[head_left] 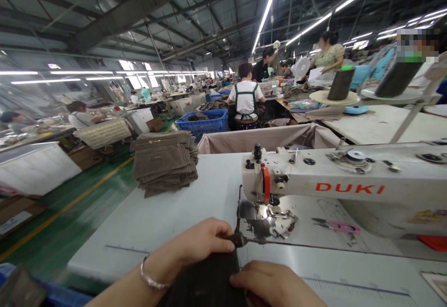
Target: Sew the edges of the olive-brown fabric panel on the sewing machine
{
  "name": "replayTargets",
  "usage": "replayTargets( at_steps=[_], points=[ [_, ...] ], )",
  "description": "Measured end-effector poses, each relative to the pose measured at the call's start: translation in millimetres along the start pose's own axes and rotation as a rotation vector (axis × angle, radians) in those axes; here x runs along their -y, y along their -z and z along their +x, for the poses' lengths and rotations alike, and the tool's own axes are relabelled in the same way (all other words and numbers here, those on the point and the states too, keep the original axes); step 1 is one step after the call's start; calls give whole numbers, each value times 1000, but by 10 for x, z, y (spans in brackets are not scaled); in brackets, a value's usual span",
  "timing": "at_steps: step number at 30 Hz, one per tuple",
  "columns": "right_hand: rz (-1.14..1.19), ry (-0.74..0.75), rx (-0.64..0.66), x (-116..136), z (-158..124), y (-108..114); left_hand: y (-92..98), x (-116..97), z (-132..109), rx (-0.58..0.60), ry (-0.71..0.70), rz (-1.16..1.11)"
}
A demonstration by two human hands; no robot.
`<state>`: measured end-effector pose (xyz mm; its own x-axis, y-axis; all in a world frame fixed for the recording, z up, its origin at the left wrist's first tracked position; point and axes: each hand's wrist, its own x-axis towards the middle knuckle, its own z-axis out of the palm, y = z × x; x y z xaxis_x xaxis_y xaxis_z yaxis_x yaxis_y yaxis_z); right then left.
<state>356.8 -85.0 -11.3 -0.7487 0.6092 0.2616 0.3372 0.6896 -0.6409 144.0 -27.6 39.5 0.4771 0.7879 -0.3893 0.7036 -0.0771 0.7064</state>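
My left hand (206, 239) is closed on the upper edge of a dark brown fabric piece (206, 281), where a short rolled end sticks out past the thumb. Lower down, my right hand (270, 279) grips the right edge of the same piece, its other fingers partly hidden. The fabric hangs over the near side of the white table (174, 223), its lower part cut off by the frame. Just beyond my hands stands a sewing machine (328, 181) with its needle area (267, 211) to the right of the left hand.
Pink-handled thread snips (337, 225) lie on the machine bed. A stack of brown fabric pouches (164, 160) sits at the table's far left. Behind the table is a cloth-lined bin (226, 143); a blue crate (63, 295) stands at lower left. A co-worker (246, 95) sits ahead.
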Motion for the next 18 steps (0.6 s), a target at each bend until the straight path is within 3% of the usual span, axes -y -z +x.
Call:
replayTargets(
  at_steps=[4, 8, 10, 14, 18],
  points=[
    [-462, -72, -48, -359, 207, -143, -42, 120, 573, -240, -6, 290],
    [-563, -91, -103, -690, 380, 11, -72, 83, 1082, -529, -39, 480],
    [-593, -90, -106, -802, 383, 113, -97, 49, 1259, -604, -73, 524],
    [-619, -83, -120, -915, 214, 205, -244, 57, 1363, -596, -207, 559],
    [-590, -42, -168, -949, 17, 140, -409, 163, 1157, -570, -332, 548]
  ],
)
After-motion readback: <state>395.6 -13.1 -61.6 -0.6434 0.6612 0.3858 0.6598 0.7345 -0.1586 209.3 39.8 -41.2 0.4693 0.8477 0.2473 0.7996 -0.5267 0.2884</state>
